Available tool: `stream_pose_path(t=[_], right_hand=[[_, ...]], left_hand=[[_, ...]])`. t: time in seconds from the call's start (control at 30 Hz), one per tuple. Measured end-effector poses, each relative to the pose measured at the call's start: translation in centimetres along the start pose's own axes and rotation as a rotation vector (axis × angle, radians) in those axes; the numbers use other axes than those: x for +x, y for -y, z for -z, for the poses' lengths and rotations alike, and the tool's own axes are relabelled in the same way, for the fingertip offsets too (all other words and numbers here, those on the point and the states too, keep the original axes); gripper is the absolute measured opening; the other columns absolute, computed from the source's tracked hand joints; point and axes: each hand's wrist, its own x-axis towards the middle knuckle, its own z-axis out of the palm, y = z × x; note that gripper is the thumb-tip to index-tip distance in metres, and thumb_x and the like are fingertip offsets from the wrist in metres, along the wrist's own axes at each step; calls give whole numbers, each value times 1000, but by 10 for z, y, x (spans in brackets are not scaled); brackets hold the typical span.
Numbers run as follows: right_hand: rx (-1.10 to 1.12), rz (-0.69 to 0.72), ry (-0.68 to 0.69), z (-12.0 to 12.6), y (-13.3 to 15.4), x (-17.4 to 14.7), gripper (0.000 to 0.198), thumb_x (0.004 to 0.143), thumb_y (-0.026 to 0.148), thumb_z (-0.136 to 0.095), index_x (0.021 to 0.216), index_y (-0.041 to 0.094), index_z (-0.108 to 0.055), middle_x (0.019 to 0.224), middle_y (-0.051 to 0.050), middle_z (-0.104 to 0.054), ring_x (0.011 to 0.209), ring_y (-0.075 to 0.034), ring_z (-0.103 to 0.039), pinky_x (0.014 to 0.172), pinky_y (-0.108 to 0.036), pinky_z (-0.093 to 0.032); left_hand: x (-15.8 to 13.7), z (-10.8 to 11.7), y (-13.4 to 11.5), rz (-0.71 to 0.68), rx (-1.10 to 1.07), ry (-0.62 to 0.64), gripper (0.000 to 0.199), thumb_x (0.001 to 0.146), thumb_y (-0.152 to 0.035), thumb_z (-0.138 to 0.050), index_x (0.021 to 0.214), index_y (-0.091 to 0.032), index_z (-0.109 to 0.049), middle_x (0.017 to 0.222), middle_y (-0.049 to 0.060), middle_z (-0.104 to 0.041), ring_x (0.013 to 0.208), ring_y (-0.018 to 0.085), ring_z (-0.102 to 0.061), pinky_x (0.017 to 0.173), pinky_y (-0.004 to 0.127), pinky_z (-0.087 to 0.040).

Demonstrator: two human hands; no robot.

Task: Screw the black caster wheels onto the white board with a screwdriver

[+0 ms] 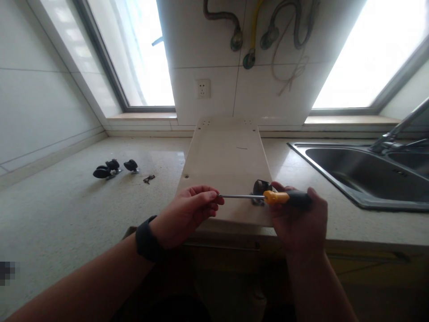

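Right hand point(298, 223) grips a yellow-and-black-handled steel screwdriver point(275, 197), shaft crosswise, left hand point(198, 203) pinching its tip (can't tell what else), black round-wheeled caster point(261, 187) just beyond the shaft, nearer the right, at the flat cream panel's point(226, 163) near right corner.

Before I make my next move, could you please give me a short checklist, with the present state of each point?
1. Screwdriver handle gripped by the right hand: ok.
2. Shaft steadied: ok, the left hand has its fingers closed at the tip.
3. Screw at the tip: cannot tell, the fingertips cover it.
4. Caster on the panel fastened: cannot tell; it sits near the right front corner, partly behind the screwdriver.
5. Other casters within sight: ok, three on the countertop, left of the panel.
6. Small screws kept together: ok, one little pile; exact number cannot be told.
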Motion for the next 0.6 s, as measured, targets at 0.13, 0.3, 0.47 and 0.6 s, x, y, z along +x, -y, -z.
stream_pose_path(t=[0.13, 0.3, 0.47, 0.6], right_hand=[[-2, -15, -57, -3, 1, -1, 34, 76, 48, -69, 68, 16, -75, 79, -9, -78, 73, -18, -76, 55, -23, -60], [-43, 44, 15, 0, -2, 0, 35, 78, 50, -68, 69, 18, -76, 84, -11, -80, 76, -19, -77, 64, -29, -63], [-67, 68, 5, -2, -4, -4, 34, 78, 50, -67, 70, 19, -77, 84, -9, -79, 73, -19, -76, 60, -28, -62], [-68, 85, 35, -4, -3, -6, 35, 77, 51, -71, 71, 17, -77, 83, -9, -78, 70, -19, -75, 56, -27, -61]], left_hand=[[1, 1, 1, -15, 23, 1, 28, 75, -26, -94, 86, -11, -74, 84, 7, -79, 68, 8, -69, 65, 16, -59], [3, 5, 6, -108, 150, -27, 25, 80, -29, -90, 88, -13, -74, 86, 6, -79, 69, 8, -68, 66, 17, -56], [6, 9, 8, -267, 431, -115, 17, 87, -28, -81, 91, -14, -73, 88, 5, -79, 71, 10, -67, 71, 23, -55], [5, 8, 9, -307, 595, -155, 17, 90, -32, -76, 93, -15, -70, 91, 6, -78, 74, 14, -68, 74, 29, -56]])
